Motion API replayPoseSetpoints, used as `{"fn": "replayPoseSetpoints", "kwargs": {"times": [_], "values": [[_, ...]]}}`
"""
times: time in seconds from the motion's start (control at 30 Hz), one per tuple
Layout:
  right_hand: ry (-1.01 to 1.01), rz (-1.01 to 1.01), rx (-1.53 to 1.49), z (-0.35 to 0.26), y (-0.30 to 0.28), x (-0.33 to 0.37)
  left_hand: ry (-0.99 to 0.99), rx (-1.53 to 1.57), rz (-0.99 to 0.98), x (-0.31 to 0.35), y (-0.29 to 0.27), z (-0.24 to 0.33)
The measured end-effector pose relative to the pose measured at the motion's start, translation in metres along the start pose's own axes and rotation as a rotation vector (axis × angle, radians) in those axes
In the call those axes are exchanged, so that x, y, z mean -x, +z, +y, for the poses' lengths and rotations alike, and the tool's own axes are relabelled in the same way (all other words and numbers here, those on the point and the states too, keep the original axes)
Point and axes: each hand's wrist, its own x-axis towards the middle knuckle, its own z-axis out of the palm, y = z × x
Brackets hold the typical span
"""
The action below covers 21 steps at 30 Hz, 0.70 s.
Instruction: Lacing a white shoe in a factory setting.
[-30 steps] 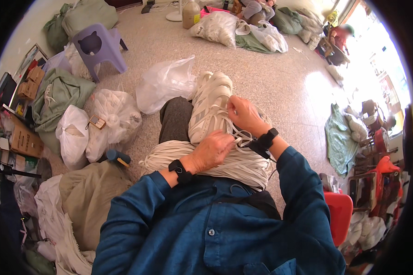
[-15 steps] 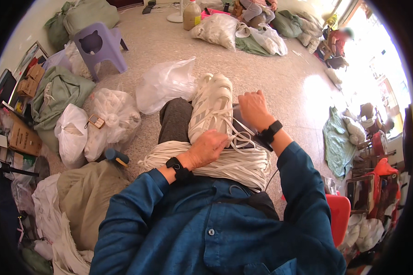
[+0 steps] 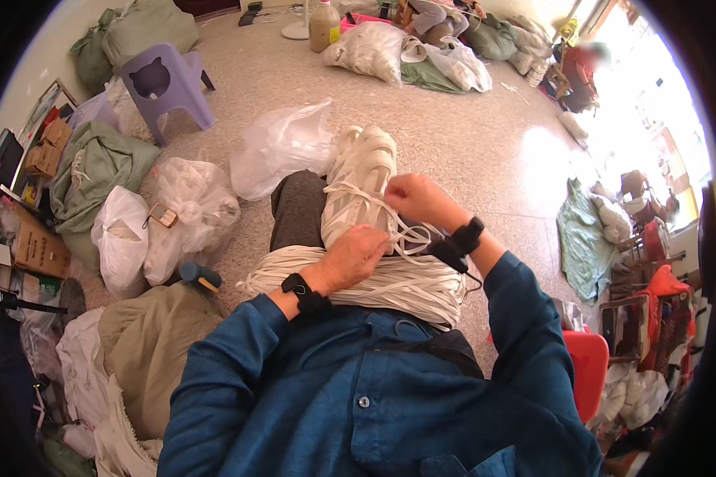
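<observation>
Thick bundle of flat white laces (image 3: 374, 286) across lap. L hand (image 3: 356, 253) presses w/ curled fingers on heel end of white strappy sneaker (image 3: 358, 187), on knee. R hand (image 3: 410, 199) pinches a white lace (image 3: 358, 195) at sneaker's side. Beyond: clear plastic bag (image 3: 282, 147), lilac plastic stool (image 3: 163, 83).

Your left hand (image 3: 356, 256) lies over the near end of the white shoe (image 3: 359, 184), so you cannot see that part or how its fingers close. Your right hand (image 3: 412, 199) curls over the lace (image 3: 410, 235), hiding its fingertips. The bundle of white cord (image 3: 390, 282) covers your lap. At far right, glare washes out a blurred person (image 3: 582, 70).
</observation>
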Motion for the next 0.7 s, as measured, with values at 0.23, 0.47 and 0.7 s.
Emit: {"fn": "replayPoseSetpoints", "kwargs": {"times": [0.23, 0.47, 0.7], "values": [[0.021, 0.013, -0.063, 0.009, 0.017, 0.021, -0.013, -0.031, 0.021, -0.002, -0.002, -0.004], [0.112, -0.014, -1.234, -0.028, -0.024, -0.003, -0.005, -0.043, 0.022, -0.005, -0.004, -0.002], [-0.125, 0.044, -0.936, -0.078, -0.067, -0.022, -0.009, -0.066, 0.049, -0.002, -0.002, -0.004]]}}
